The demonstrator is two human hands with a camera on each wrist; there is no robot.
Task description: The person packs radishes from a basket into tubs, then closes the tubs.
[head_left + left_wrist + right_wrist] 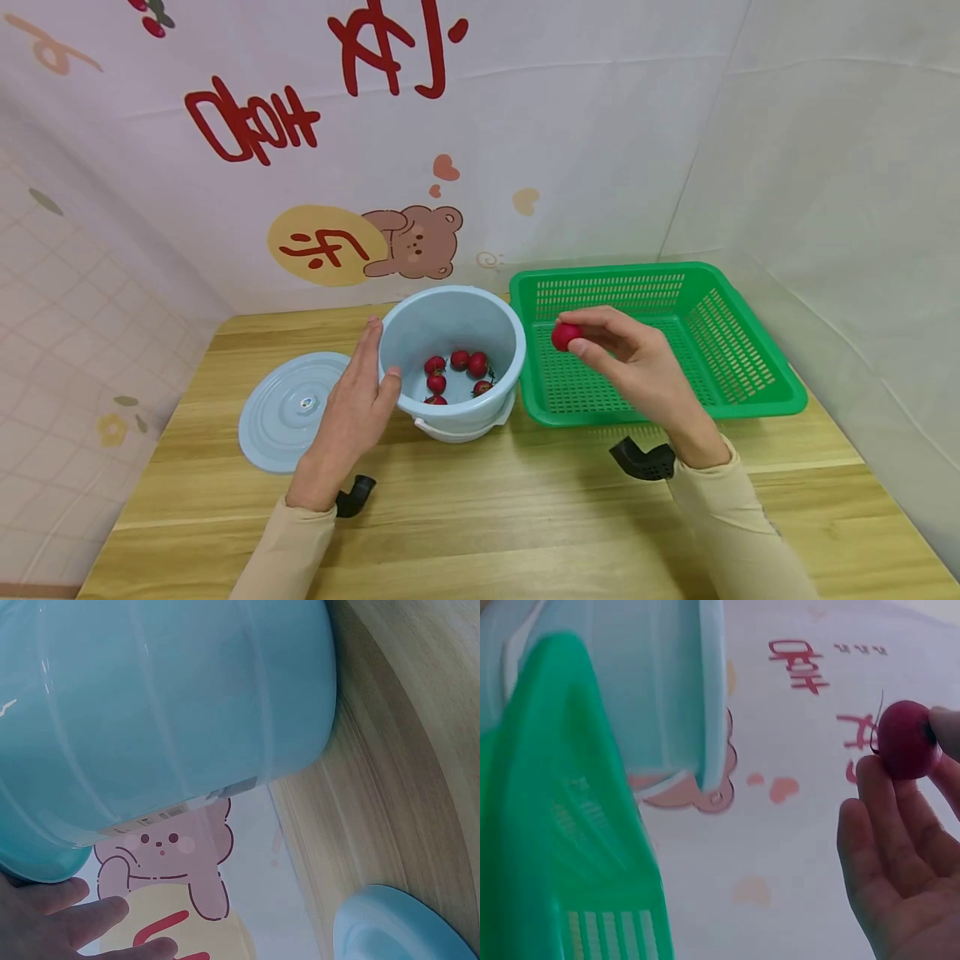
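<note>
Between thumb and fingers my right hand (pixel 637 358) pinches a round red radish (pixel 566 336), held over the left part of the green basket (pixel 757 410). In the right wrist view a thin root trails from the radish (pixel 907 740). My left hand (pixel 360 400) rests against the left rim of a light blue bucket (pixel 408 321), its fingers straight and the thumb at the rim. Several red radishes (pixel 477 364) lie on the bucket's floor. The left wrist view shows the bucket's side (pixel 187 697) close up, with the left fingers (pixel 105 911) by its rim.
A round light blue lid (pixel 273 417) lies on the wooden table (pixel 465 533) left of the bucket, partly behind the left hand. The bucket's white handle (pixel 465 433) hangs at its front. A printed cloth wall (pixel 600 150) stands behind the table.
</note>
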